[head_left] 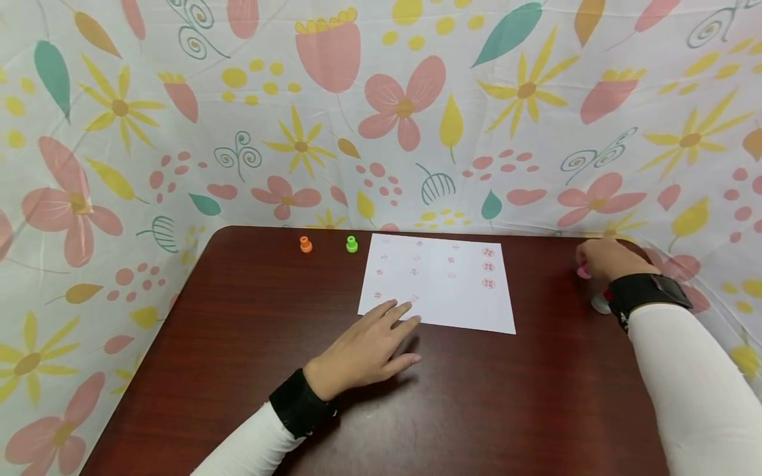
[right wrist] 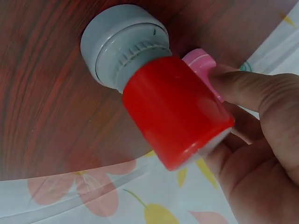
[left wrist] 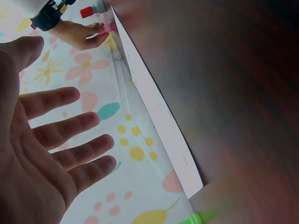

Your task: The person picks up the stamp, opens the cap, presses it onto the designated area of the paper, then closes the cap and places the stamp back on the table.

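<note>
At the table's far right, my right hand pinches a small pink stamp between thumb and fingers. Close beside it stands a larger stamp with a red handle and grey base; the head view shows only a grey bit of it by the wrist. My left hand is spread palm down, its fingertips at the front edge of a white sheet of paper. Small faint red stamp prints lie in columns on the sheet, with three larger round prints down its right side.
Two small stamps, one orange and one green, stand at the back of the dark wooden table, left of the paper. A flower-patterned cloth hangs right behind the table and along its sides.
</note>
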Demonstrator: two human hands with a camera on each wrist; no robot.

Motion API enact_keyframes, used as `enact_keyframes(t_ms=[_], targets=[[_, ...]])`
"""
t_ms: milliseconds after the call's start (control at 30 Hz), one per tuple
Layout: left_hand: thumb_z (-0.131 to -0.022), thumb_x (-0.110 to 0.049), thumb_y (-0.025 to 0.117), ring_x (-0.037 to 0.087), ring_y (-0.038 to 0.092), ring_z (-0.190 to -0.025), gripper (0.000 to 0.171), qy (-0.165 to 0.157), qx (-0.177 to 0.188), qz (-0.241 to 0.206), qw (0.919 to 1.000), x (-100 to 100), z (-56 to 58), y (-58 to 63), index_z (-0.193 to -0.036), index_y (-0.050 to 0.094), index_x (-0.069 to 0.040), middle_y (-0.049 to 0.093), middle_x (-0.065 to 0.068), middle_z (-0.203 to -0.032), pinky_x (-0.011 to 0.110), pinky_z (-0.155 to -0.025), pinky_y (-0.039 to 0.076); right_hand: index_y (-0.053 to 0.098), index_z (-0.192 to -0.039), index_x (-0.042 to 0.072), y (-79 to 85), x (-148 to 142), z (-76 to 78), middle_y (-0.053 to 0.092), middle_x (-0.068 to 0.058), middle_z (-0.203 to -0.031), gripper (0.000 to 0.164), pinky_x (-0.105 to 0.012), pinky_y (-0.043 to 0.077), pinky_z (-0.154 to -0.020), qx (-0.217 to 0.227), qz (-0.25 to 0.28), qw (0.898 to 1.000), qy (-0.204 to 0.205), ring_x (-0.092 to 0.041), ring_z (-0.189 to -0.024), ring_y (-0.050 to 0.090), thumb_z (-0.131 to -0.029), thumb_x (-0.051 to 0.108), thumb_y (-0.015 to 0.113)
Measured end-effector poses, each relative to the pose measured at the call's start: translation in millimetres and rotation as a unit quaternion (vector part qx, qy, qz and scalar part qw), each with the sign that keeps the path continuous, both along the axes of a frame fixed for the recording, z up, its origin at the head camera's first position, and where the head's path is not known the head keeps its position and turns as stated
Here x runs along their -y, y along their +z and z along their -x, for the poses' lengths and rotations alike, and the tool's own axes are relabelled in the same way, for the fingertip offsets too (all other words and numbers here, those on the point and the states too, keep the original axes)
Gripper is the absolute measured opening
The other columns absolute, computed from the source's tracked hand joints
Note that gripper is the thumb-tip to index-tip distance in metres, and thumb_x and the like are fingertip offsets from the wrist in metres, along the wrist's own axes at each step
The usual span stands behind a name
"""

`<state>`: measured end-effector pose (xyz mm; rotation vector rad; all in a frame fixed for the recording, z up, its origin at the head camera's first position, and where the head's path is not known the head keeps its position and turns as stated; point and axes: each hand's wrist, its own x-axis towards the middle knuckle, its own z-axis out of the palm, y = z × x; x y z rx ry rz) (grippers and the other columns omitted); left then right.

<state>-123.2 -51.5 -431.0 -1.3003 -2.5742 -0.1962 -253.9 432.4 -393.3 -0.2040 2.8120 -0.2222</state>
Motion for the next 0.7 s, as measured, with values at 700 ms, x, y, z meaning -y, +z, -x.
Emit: enact_keyframes(t_ms=[700], targets=[[-0.102, -0.032, 0.068, 0.028, 0.056, -0.133, 0.047, 0.056, 0.044, -0.158, 0.9848, 7, 13.4, 15.6, -0.14, 0.061, -0.006, 0.06, 0.015, -0.141, 0.038, -0.108, 0.052, 0.072, -0.095, 0.002, 35.5, 22, -5.2, 0.065, -0.007, -0.082, 0.007, -0.04, 0.049, -0.068, -0.128, 0.013, 0.99, 0.061, -0.025, -0.076, 0.057, -0.093, 0.008, 0.073]])
